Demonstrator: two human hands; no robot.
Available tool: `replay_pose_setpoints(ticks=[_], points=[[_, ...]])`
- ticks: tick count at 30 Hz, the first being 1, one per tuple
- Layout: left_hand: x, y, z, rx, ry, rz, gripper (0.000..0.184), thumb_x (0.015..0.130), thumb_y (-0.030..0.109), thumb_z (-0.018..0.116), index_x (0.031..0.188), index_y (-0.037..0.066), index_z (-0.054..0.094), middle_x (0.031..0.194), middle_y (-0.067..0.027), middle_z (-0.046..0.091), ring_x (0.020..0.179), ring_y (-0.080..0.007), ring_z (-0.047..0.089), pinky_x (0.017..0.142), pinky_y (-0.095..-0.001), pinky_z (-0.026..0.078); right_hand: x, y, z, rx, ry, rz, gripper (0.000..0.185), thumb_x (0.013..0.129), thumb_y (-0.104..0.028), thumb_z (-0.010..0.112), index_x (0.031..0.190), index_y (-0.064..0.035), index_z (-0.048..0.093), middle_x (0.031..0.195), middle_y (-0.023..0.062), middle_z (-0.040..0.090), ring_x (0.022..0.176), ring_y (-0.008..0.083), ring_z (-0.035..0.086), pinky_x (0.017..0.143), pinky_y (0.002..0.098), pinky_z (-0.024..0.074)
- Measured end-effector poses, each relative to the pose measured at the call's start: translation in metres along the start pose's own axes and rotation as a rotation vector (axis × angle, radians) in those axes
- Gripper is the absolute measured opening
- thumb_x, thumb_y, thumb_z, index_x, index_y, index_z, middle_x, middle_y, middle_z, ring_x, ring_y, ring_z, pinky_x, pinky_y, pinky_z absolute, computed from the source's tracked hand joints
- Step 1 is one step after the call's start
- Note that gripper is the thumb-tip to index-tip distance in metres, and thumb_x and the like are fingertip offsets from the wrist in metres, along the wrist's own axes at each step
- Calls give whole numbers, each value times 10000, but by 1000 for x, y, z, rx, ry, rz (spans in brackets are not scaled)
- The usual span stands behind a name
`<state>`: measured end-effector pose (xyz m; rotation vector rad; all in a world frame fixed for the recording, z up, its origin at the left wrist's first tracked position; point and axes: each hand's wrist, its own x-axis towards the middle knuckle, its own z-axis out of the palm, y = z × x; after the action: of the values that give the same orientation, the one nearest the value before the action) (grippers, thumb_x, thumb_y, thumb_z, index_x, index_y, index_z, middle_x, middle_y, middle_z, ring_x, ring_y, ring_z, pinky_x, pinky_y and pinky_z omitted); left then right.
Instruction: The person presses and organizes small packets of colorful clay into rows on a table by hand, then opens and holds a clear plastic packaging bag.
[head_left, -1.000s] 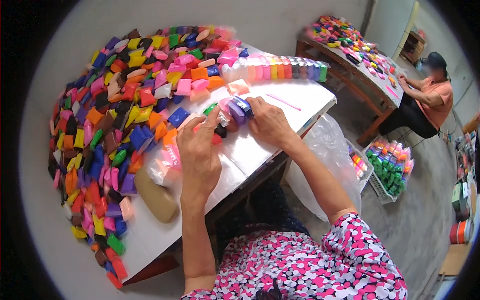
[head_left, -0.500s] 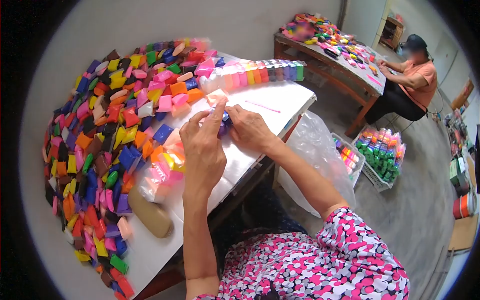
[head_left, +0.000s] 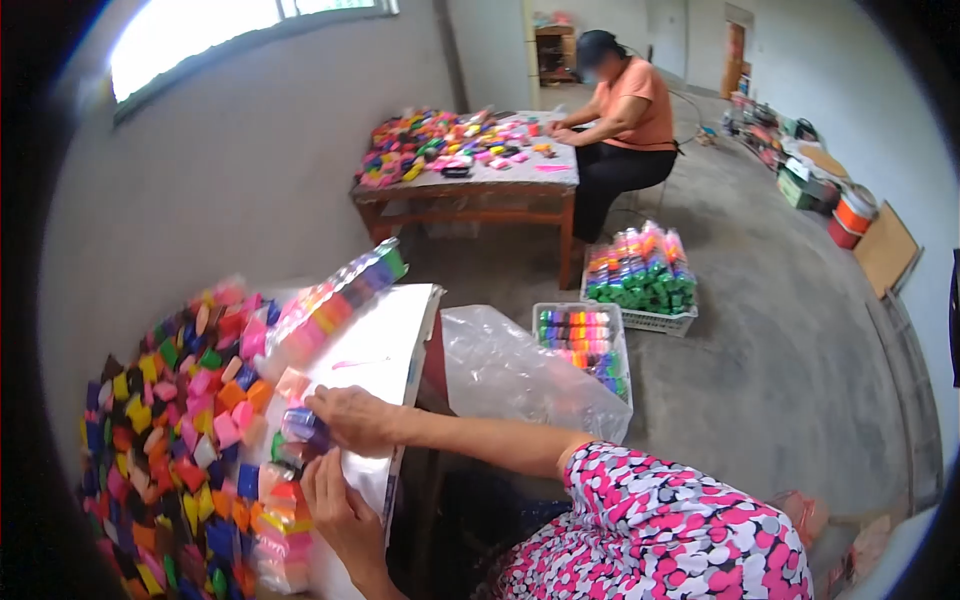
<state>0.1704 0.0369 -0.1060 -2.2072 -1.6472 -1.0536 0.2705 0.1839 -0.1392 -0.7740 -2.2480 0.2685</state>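
No text, brand, number or sign can be read, though blur may hide some.

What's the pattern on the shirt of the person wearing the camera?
Rounded blobs in pink, black, white and grey; the shirt shows best in the head view.

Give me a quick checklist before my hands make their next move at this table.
1. Right hand at the purple packet: ok, fingers up against it.
2. Firm grip on that packet: cannot tell, the fingertips and contact are unclear.
3. Left hand close by: ok, on the nearer side.
4. Pink stick out of the way: ok, lying apart from both hands on the white tabletop.
5. Wrapped row fully on the table: not ok, its far end seems to overhang the edge.
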Motion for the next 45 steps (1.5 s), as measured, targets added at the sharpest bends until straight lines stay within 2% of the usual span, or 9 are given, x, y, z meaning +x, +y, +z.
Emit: replay_pose_setpoints(ticks=[5,18,23,25,29,32,36,39,45], points=[[-8,-4,16,17,6,45,315,859,-66,495,1144,-35,624,1127,-183,641,1119,-370,559,973,-440,453,-2,0,-2,-37,-12,-14,399,758,-77,621,1094,76,471,1019,251,561,931,381,623,806,424,503],[-8,-3,18,-42,-16,-14,237,863,-27,535,1071,-55,648,1086,-198,645,1085,-385,561,945,-445,457,3,5,5,18,71,-6,380,760,-85,650,1067,46,469,992,251,566,857,399,629,722,434,517],[16,32,15,-176,-18,58,409,837,-75,477,1234,-38,566,1127,-199,620,1075,-378,554,933,-440,446,3,9,5,-54,9,-50,375,776,-131,633,1067,30,459,997,222,556,868,380,629,702,430,512],[38,64,13,-271,-12,146,484,798,-83,473,1273,-22,542,1166,-193,611,1085,-379,547,937,-439,443,3,23,23,-51,-3,-105,476,724,-182,636,1106,45,467,1015,227,550,912,352,624,772,410,508],[80,114,22,-390,-100,357,526,827,-84,465,1343,14,498,1136,-201,611,1052,-358,562,918,-424,455,2,45,39,-65,-5,-162,514,707,-202,636,1119,55,471,1025,231,545,937,344,621,808,403,504],[103,126,47,-391,-161,393,556,822,-71,484,1369,34,473,1130,-191,615,1026,-351,564,905,-425,462,-5,40,37,-87,-2,-148,500,715,-197,635,1113,56,470,1027,232,544,939,349,619,809,407,503],[108,118,72,-333,-192,378,572,752,-71,524,1318,0,492,1044,-183,610,1001,-336,559,888,-418,457,-3,38,36,-96,4,-148,481,727,-189,633,1105,58,468,1030,234,541,943,356,617,811,411,500],[90,100,67,-349,-151,420,514,768,-57,519,1280,-8,517,1058,-182,611,1001,-341,556,885,-416,458,-6,39,39,-90,22,-140,467,736,-183,631,1099,60,467,1032,235,540,946,361,616,812,415,499],[53,29,16,-164,-122,187,298,868,-28,496,1145,-44,602,1077,-195,631,1057,-363,562,960,-436,425,-1,27,25,-123,97,-124,439,753,-172,628,1087,63,465,1036,238,537,951,372,612,814,422,496]])
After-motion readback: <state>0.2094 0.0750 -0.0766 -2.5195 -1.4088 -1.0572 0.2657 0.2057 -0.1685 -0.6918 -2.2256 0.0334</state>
